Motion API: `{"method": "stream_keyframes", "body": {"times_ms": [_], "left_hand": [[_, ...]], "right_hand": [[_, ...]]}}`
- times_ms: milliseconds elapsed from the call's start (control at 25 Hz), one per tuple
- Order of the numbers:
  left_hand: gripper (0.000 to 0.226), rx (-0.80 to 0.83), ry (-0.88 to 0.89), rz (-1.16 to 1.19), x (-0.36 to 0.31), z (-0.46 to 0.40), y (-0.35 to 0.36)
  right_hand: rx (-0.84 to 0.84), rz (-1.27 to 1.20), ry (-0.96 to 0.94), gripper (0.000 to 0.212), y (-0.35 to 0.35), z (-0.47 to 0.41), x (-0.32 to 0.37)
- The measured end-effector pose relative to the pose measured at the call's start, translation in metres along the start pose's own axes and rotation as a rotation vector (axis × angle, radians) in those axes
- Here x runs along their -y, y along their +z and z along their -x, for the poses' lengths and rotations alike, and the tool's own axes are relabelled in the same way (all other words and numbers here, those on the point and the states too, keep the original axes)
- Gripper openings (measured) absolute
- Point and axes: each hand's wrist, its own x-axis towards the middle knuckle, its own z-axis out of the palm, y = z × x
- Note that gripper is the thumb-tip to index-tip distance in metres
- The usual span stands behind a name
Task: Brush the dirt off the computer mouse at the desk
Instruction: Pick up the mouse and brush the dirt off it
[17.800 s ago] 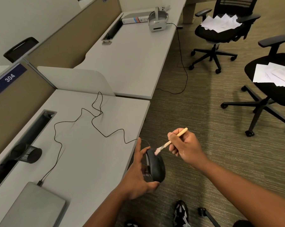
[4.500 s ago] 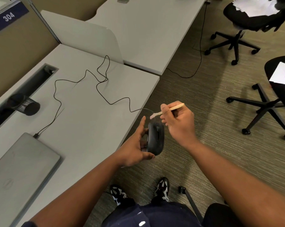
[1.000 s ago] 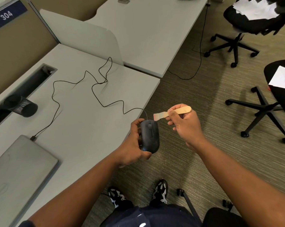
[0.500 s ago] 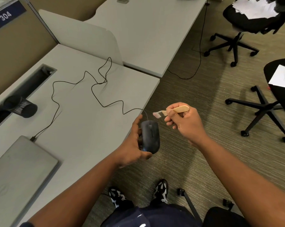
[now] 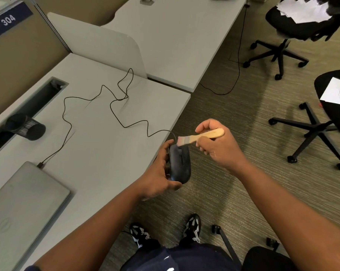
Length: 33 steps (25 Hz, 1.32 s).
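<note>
The computer mouse [image 5: 180, 163] is black and sits cradled in the left hand [image 5: 158, 174], held off the near edge of the desk [image 5: 98, 153] and above the carpet, its top face turned up. The left fingers curl round its left flank and the thumb wraps under its rear end. Just to the right of that hand, the right hand [image 5: 218, 146] pinches the pale wooden handle of a small brush [image 5: 199, 136], fingers curled round it. The brush lies nearly level, its bristles pointing left and touching the front end of the mouse, just above the left fingertips. From that front end a thin black cable [image 5: 110, 106] runs away from the left hand in loose loops across the desk to a closed grey laptop [image 5: 22, 200] lying to the left of the left forearm. Beyond the laptop, a black mesh cup [image 5: 26, 127] lies on its side. Past the right hand stand two black office chairs [image 5: 294, 30] with loose white papers [image 5: 304, 9] on their seats.
</note>
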Motion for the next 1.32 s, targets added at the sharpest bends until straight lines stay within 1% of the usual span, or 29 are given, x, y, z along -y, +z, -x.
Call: {"method": "stream_keyframes", "body": {"times_ms": [120,280,400,480,520,560,680,760,880,960,1080,1120,1240,1320], "left_hand": [[0.126,0.004,-0.010,0.001,0.001,0.001,0.001],[0.125,0.031,-0.033,0.002,0.002,0.003,0.003],[0.125,0.038,-0.031,-0.017,0.003,0.005,0.003],[0.125,0.031,-0.024,-0.013,0.003,0.005,0.003],[0.125,0.027,-0.022,-0.011,0.002,0.005,0.002],[0.124,0.022,-0.022,-0.007,0.002,0.005,0.002],[0.122,0.006,-0.024,0.033,0.002,0.007,0.000],[0.121,-0.016,-0.033,0.070,0.002,0.008,0.000],[0.120,-0.026,-0.035,0.101,0.002,0.007,0.000],[0.119,-0.018,-0.033,0.101,0.001,0.007,-0.001],[0.119,-0.001,-0.031,0.105,0.001,0.008,-0.001],[0.119,0.002,-0.029,0.109,0.002,0.008,0.000],[0.115,0.011,-0.024,0.116,0.000,0.006,0.001],[0.115,0.017,-0.020,0.127,-0.001,0.004,0.001]], "right_hand": [[0.036,0.029,0.028,0.013,0.000,-0.001,0.005],[0.039,0.164,0.039,0.007,0.003,-0.005,0.008],[-0.001,0.282,-0.024,0.005,0.007,-0.005,0.005],[-0.036,0.356,-0.080,0.008,0.008,-0.004,-0.001],[-0.049,0.326,-0.083,0.010,0.007,-0.003,-0.004],[-0.052,0.233,-0.062,0.011,0.005,-0.003,-0.006],[-0.061,-0.158,0.052,0.006,-0.001,-0.002,-0.005],[-0.062,-0.247,0.081,0.009,-0.005,-0.001,-0.004],[-0.021,-0.199,0.122,0.015,-0.005,-0.001,-0.008],[-0.049,-0.129,0.124,0.016,-0.003,-0.001,-0.013],[-0.144,0.034,0.027,0.015,-0.003,-0.001,-0.018],[-0.155,0.046,-0.011,0.014,-0.003,-0.001,-0.018],[-0.101,-0.105,-0.042,0.013,-0.002,0.000,-0.015],[-0.046,-0.124,-0.038,0.013,0.000,0.001,-0.014]]}}
